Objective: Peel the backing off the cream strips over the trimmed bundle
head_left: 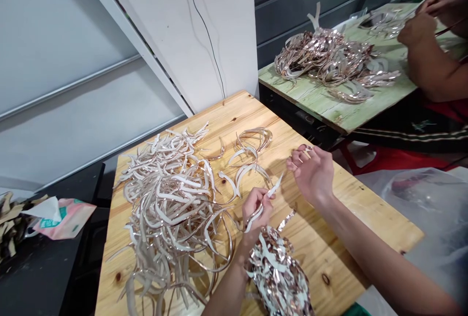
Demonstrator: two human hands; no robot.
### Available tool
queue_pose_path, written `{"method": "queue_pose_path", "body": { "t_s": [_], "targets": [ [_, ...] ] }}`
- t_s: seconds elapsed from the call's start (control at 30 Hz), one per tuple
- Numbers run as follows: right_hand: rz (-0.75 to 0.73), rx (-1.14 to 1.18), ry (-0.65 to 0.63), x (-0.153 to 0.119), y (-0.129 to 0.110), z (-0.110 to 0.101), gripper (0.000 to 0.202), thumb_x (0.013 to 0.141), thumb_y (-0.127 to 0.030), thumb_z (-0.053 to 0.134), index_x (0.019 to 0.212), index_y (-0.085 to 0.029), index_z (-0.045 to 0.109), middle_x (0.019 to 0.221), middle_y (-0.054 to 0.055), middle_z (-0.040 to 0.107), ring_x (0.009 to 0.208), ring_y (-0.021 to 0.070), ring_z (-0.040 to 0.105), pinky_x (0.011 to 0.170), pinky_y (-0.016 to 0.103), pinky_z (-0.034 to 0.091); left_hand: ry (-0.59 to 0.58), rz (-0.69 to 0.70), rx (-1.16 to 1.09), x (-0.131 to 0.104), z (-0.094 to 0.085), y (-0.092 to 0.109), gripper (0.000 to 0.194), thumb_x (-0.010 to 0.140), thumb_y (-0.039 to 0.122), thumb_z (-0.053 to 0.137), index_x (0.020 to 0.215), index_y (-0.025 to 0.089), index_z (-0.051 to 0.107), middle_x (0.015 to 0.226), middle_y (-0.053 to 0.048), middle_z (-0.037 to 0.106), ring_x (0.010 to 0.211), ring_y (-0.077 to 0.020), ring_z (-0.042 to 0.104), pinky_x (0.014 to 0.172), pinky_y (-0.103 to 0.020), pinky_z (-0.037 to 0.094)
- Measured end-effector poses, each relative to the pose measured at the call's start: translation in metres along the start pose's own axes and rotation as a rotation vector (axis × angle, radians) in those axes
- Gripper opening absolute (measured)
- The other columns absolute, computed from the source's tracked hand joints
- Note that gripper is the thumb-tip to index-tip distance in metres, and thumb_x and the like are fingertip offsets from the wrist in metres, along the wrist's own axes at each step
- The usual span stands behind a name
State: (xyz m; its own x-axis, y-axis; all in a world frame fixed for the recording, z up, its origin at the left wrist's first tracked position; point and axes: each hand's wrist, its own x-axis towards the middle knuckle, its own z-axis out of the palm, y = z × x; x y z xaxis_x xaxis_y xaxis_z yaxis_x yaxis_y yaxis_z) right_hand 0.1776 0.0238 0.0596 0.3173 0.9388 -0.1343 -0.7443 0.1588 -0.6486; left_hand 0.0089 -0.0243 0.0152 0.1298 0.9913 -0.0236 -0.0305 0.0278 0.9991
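My left hand (258, 208) is closed around a thin curved strip (275, 187), white on one face with a shiny copper edge. The strip's pointed end sticks up past my thumb. To the right, my right hand (313, 174) is raised palm up with its fingers curled, and a small shiny copper scrap (308, 148) shows at the fingertips. Below my left wrist lies a heap of short copper and white scraps (280, 277). Several loose curved strips (252, 169) lie beyond my left hand, and a large tangled pile of strips (175, 208) spreads to its left.
The wooden table (365, 208) carries all this. On a green table (351, 116) at the back right sits another pile of shiny strips (329, 57), near a co-worker's hands (420, 26). A tissue pack (66, 218) stands far left. Clear plastic (424, 204) hangs at the right.
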Motion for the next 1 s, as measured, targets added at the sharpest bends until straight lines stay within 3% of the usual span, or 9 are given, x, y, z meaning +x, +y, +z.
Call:
{"method": "queue_pose_path", "body": {
  "t_s": [0.13, 0.2, 0.27, 0.37, 0.5, 0.63, 0.83, 0.93, 1.0],
  "targets": [
    [-0.177, -0.693, -0.311, -0.012, 0.009, 0.004, 0.028, 0.083, -0.035, 0.071, 0.107, -0.022, 0.062, 0.102, 0.005, 0.067, 0.095, 0.0225, 0.065, 0.081, 0.034, 0.052, 0.04, 0.032, 0.0, -0.003, -0.001, 0.008, 0.021, 0.088, 0.044, 0.066, 0.076, 0.028, 0.058, 0.089, -0.008, 0.065, 0.087, -0.0271, 0.062, 0.083, -0.042, 0.045],
    [-0.278, -1.051, -0.475, -0.018, 0.011, 0.005, 0.022, 0.085, -0.029, 0.072, 0.105, -0.021, 0.065, 0.101, 0.006, 0.069, 0.093, 0.0231, 0.064, 0.083, 0.036, 0.049, 0.108, 0.045, 0.018, -0.004, -0.003, 0.009, 0.021, 0.09, 0.048, 0.064, 0.082, 0.029, 0.061, 0.089, -0.008, 0.064, 0.086, -0.0271, 0.059, 0.083, -0.042, 0.043],
    [-0.332, -1.257, -0.62, -0.021, 0.01, 0.005, 0.01, 0.09, -0.027, 0.067, 0.097, -0.019, 0.066, 0.091, 0.005, 0.069, 0.086, 0.0218, 0.063, 0.08, 0.035, 0.046, 0.164, 0.05, 0.023, -0.006, -0.005, 0.008, 0.024, 0.09, 0.052, 0.063, 0.084, 0.029, 0.062, 0.091, -0.009, 0.063, 0.088, -0.0278, 0.057, 0.085, -0.043, 0.042],
    [-0.323, -1.321, -0.784, -0.019, 0.005, 0.004, 0.009, 0.095, -0.025, 0.06, 0.09, -0.019, 0.065, 0.085, 0.004, 0.068, 0.079, 0.0195, 0.062, 0.074, 0.032, 0.045, 0.211, 0.039, 0.039, -0.009, -0.008, 0.007, 0.027, 0.09, 0.056, 0.062, 0.084, 0.03, 0.062, 0.093, -0.009, 0.062, 0.09, -0.0283, 0.055, 0.087, -0.043, 0.041],
    [-0.29, -1.296, -0.873, -0.017, 0.001, 0.003, 0.012, 0.098, -0.024, 0.057, 0.092, -0.019, 0.066, 0.084, 0.004, 0.067, 0.074, 0.0175, 0.062, 0.07, 0.028, 0.045, 0.228, 0.048, 0.083, -0.011, -0.008, 0.01, 0.034, 0.095, 0.06, 0.048, 0.092, 0.029, 0.06, 0.093, -0.01, 0.061, 0.087, -0.0279, 0.055, 0.083, -0.042, 0.042],
    [-0.302, -1.236, -0.902, -0.021, 0.005, 0.002, 0.014, 0.101, -0.028, 0.055, 0.1, -0.019, 0.066, 0.09, 0.005, 0.069, 0.08, 0.018, 0.065, 0.074, 0.028, 0.047, 0.166, 0.01, 0.164, -0.008, -0.006, 0.016, 0.037, 0.094, 0.063, 0.046, 0.084, 0.028, 0.051, 0.082, -0.008, 0.057, 0.079, -0.0273, 0.055, 0.075, -0.041, 0.042],
    [-0.408, -1.346, -0.919, -0.022, 0.01, 0.002, 0.017, 0.103, -0.028, 0.05, 0.099, -0.018, 0.064, 0.093, 0.009, 0.068, 0.084, 0.0214, 0.066, 0.075, 0.031, 0.049, 0.136, -0.085, 0.395, -0.003, -0.006, 0.023, 0.043, 0.098, 0.061, 0.033, 0.073, 0.028, 0.044, 0.071, -0.008, 0.056, 0.071, -0.0272, 0.054, 0.074, -0.042, 0.041],
    [-0.455, -1.349, -0.928, -0.021, 0.009, 0.001, 0.016, 0.103, -0.026, 0.049, 0.099, -0.019, 0.062, 0.09, 0.008, 0.067, 0.082, 0.0211, 0.065, 0.074, 0.031, 0.049, 0.115, -0.059, 0.32, -0.003, -0.005, 0.021, 0.045, 0.098, 0.062, 0.032, 0.072, 0.029, 0.045, 0.069, -0.007, 0.054, 0.07, -0.0263, 0.054, 0.075, -0.042, 0.042],
    [-0.471, -1.327, -0.912, -0.018, 0.008, -0.001, 0.016, 0.103, -0.025, 0.049, 0.1, -0.019, 0.063, 0.089, 0.007, 0.067, 0.082, 0.0207, 0.065, 0.074, 0.031, 0.05, 0.111, -0.038, 0.153, -0.003, -0.004, 0.019, 0.044, 0.098, 0.063, 0.037, 0.071, 0.029, 0.046, 0.068, -0.005, 0.052, 0.068, -0.0252, 0.054, 0.074, -0.041, 0.043]
  ]
}}
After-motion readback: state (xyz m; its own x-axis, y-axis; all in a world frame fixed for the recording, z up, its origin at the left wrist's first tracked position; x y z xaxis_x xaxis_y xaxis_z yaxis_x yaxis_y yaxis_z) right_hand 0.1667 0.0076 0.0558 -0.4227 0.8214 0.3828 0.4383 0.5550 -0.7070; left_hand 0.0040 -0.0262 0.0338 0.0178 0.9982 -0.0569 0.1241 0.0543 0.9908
